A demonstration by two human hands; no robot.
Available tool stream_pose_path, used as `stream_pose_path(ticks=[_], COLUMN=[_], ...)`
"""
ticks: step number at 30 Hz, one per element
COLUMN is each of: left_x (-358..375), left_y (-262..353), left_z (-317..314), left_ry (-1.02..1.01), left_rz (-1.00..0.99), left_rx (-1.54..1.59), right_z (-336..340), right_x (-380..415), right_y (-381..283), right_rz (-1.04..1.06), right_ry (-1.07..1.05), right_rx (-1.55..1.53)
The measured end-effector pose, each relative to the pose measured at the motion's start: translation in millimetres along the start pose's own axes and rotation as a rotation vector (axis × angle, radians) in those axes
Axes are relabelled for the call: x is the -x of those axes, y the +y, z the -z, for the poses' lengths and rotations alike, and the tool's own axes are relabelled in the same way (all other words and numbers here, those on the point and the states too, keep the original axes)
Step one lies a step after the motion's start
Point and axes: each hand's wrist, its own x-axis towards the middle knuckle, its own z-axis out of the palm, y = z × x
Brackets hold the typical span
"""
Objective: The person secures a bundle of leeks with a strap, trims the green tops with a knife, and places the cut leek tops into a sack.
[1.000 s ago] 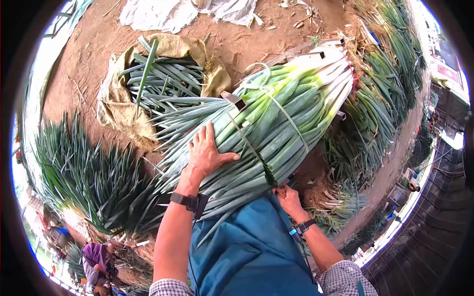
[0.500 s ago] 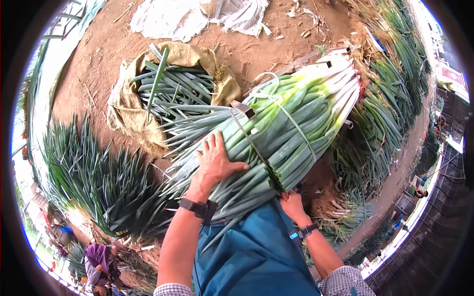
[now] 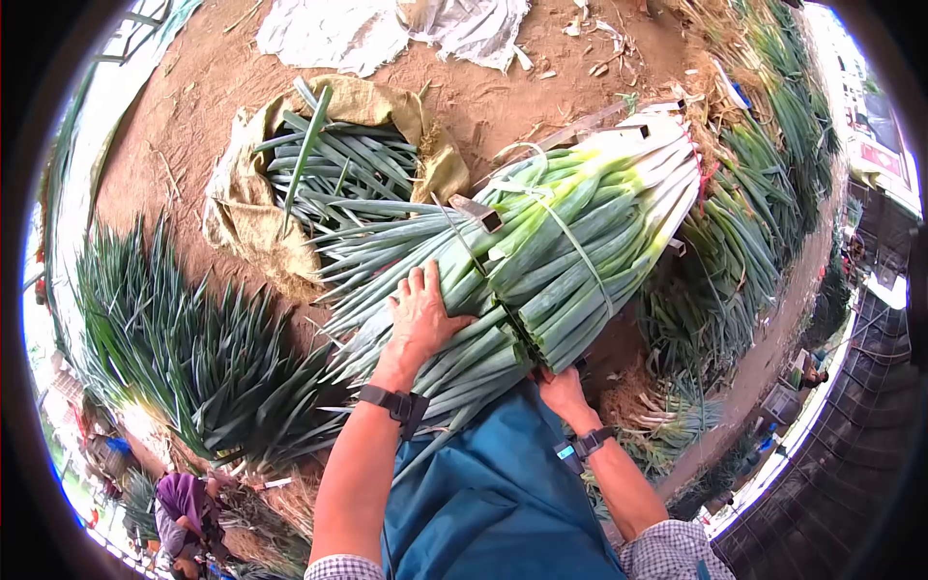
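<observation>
L hand: my L hand (image 3: 425, 317) is spread, palm down on the leaves of the onion bundle (image 3: 580, 232), not gripping.
R hand: my R hand (image 3: 564, 391) is curled nearly closed at the bundle's near edge, by my blue apron (image 3: 493, 483); can't tell what's in it.
Bundle: lies at an angle in front of me, tied w/ pale cord (image 3: 577, 253), red tie (image 3: 696, 155) nr white ends; dark slit w/ cut leaf ends beside R hand.
Under it: metal frame (image 3: 480, 214), mostly hidden, on brown dirt floor (image 3: 503, 92).
Around: sack (image 3: 242, 217) of leaves just past the leaf tips; onion pile (image 3: 193, 348) L; onion heap (image 3: 744, 213) R; white sheet (image 3: 333, 37) at far side.
Bkgd: person (image 3: 184, 512) in purple, lower L, sm. & partly cut off; dark ribbed cover (image 3: 822, 435) far R, unclear.
</observation>
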Motion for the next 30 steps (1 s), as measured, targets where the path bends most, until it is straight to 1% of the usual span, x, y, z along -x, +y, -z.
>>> stream_pose_path(ticks=[1, 3, 4, 7, 8, 10, 13, 16, 17, 20, 23, 24, 25, 26, 29, 30], left_x=[-0.4, 0.0, -0.8, 1.6, 2.4, 2.6, 3.5, 2.4, 4.2, 5.2, 4.5, 3.1, 5.0, 6.2, 4.5, 3.7], left_y=[-3.2, -3.7, -5.0, -8.2, -7.9, -2.4, -2.5, -7.8, -6.7, -8.1, -12.7, -16.2, -15.7, -14.0, -17.2, -17.9], left_z=[-3.4, -10.5, -13.5, -10.9, -10.9, -4.1, -5.1, -19.0, -19.2, -18.4, -20.9, -24.4, -22.3, -16.4, -15.5, -13.9], left_ry=[0.046, 0.133, 0.126, 0.115, 0.12, 0.02, 0.038, 0.085, 0.096, 0.08, 0.114, 0.128, 0.145, 0.111, 0.107, 0.087], left_rz=[-0.012, -0.045, -0.051, -0.037, -0.043, 0.018, 0.004, 0.002, 0.002, 0.007, -0.013, -0.03, -0.044, -0.043, -0.051, -0.05], left_rx=[-0.008, -0.021, -0.013, -0.02, -0.009, 0.035, 0.024, 0.006, 0.001, 0.004, 0.027, 0.034, 0.042, 0.049, 0.02, 0.041], right_z=[1.0, 2.0, -0.1, 11.3, 11.1, 8.8, 23.8, 13.9, -7.2, -0.9, 4.3, 11.6, 14.7, 17.6, 40.4, 34.0], right_x=[-0.1, 5.8, 6.1, 19.5, 27.0, 52.6, 73.7, 32.8, 13.3, -2.3, 1.1, 2.8, 12.9, 14.5, 21.5, 21.0], right_y=[-1.0, 5.5, 6.7, 1.8, 9.6, 31.3, 36.3, 33.3, 39.8, 5.2, 12.1, 6.9, 1.4, -5.7, -38.7, -31.4], right_rz=[0.019, -0.111, -0.167, -0.063, -0.035, 0.01, -0.127, 0.053, -0.015, -0.026, 0.083, -0.025, -0.13, -0.21, -0.315, -0.316], right_ry=[0.04, -0.006, -0.035, -0.036, -0.039, -0.043, -0.056, -0.176, -0.114, -0.007, -0.07, -0.172, -0.135, -0.091, -0.084, -0.076], right_rx=[-0.037, 0.039, 0.073, 0.051, 0.049, 0.047, 0.027, 0.158, 0.19, 0.023, 0.058, 0.092, 0.083, 0.073, -0.01, 0.0])
